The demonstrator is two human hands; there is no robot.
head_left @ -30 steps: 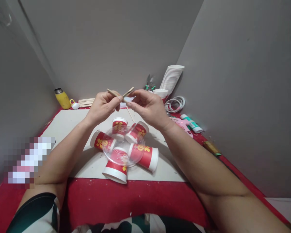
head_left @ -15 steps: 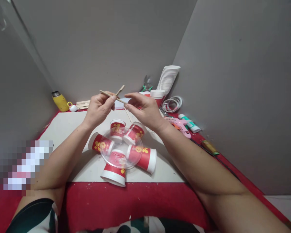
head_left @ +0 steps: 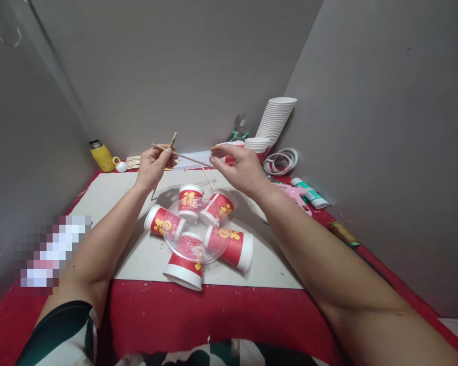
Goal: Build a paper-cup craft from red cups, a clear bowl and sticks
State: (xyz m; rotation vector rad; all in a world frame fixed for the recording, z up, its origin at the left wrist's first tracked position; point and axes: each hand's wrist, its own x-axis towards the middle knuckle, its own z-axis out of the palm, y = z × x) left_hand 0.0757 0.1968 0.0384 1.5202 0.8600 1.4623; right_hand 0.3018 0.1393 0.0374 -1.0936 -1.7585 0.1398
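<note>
My left hand [head_left: 152, 165] is closed on thin wooden sticks [head_left: 183, 156] that cross each other above the board. My right hand [head_left: 238, 170] pinches the far end of one long stick at its fingertips. Below both hands, several red paper cups [head_left: 234, 246] with gold print lie on their sides in a ring, bases toward the middle. A clear plastic lid [head_left: 196, 231] rests on top of them. They lie on a pale grey board [head_left: 110, 195] over a red cloth [head_left: 213, 315].
A leaning stack of white cups [head_left: 277, 119], a coil of white cord [head_left: 280, 161], a pink glue gun [head_left: 295, 195], a white-and-teal tube [head_left: 309, 193] and green-handled pliers [head_left: 238, 132] sit at the right rear. A yellow bottle [head_left: 101, 155] and flat wooden sticks [head_left: 133, 161] stand at the left rear. Grey walls close in all round.
My hands have drawn apart, the left moving left and the right moving right, so more of the long stick shows between them. The cups and lid have not moved.
</note>
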